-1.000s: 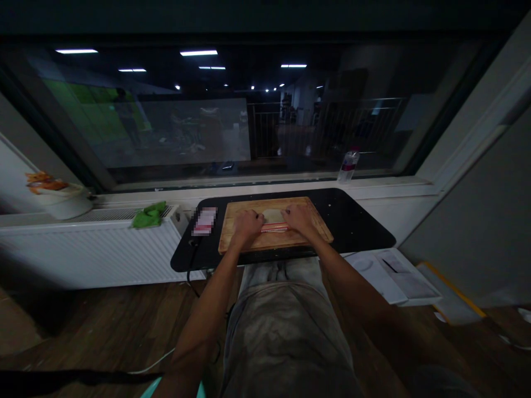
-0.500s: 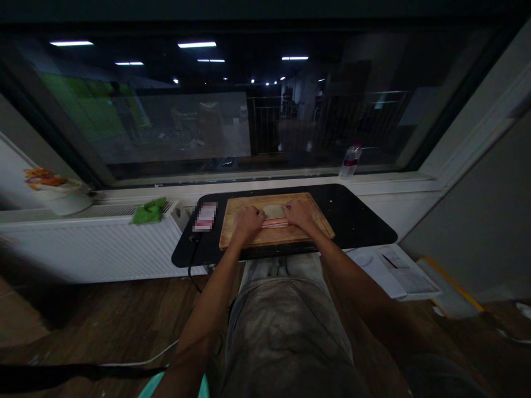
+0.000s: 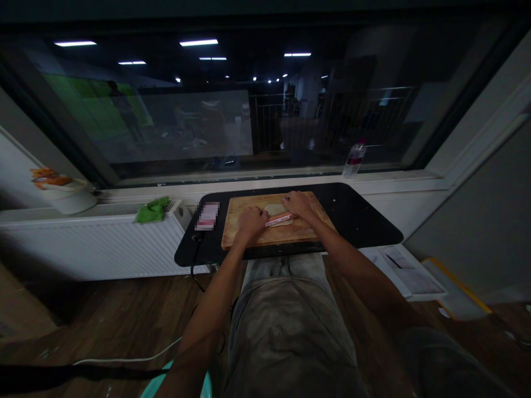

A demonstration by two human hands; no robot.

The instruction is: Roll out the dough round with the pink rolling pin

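A wooden cutting board (image 3: 311, 232) lies on a small black table (image 3: 360, 226). On the board sits a pale flat piece of dough (image 3: 274, 209). A red-and-white rolling pin (image 3: 279, 219) rests across the dough, tilted with its right end farther away. My left hand (image 3: 250, 220) is closed over the pin's left end. My right hand (image 3: 297, 203) presses on the right end, its fingers curled over it.
A blurred small object (image 3: 207, 215) lies on the table's left part. A green cloth (image 3: 152, 210) sits on the white radiator. A plastic bottle (image 3: 354, 158) stands on the windowsill. A white pot (image 3: 66, 196) is far left. Papers (image 3: 409, 276) lie on the floor right.
The rolling pin has turned from level to slanted: my right hand moved farther away, my left hand stayed near. The dough shows more between the hands.
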